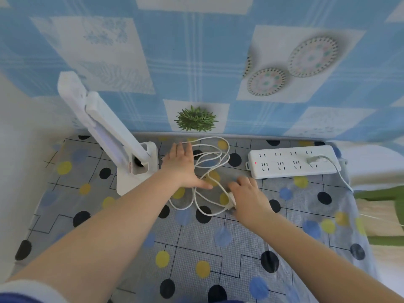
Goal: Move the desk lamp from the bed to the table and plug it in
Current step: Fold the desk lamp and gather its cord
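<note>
Desk lamp [131, 154]: white, standing on the table at the left, its base flat on the cloth and its folded arm leaning up and away towards the wall.
Table [196, 248]: covered in a grey cloth with black, yellow and blue dots, pushed up against blue patterned wallpaper.
Cord [209, 171]: the lamp's white lead, lying in loose tangled loops on the cloth between lamp base and power strip.
Left hand [181, 167]: flat and spread, fingers straight, palm down over the left side of the loops, just beside the lamp base; holding nothing.
Right hand [247, 195]: down at the near end of the cord, fingers curled around the white plug [232, 201]; the hand hides most of it, so the grip looks like a pinch but that's hard to confirm.
Power strip [293, 161]: white, lying along the back right of the table, a small red light at its left end.
Other plug [313, 160]: already seated in the strip's right-hand socket, its cable trailing off the table's right edge.
Right-hand gap: something green and cream beyond the table edge, too blurred to name.
</note>
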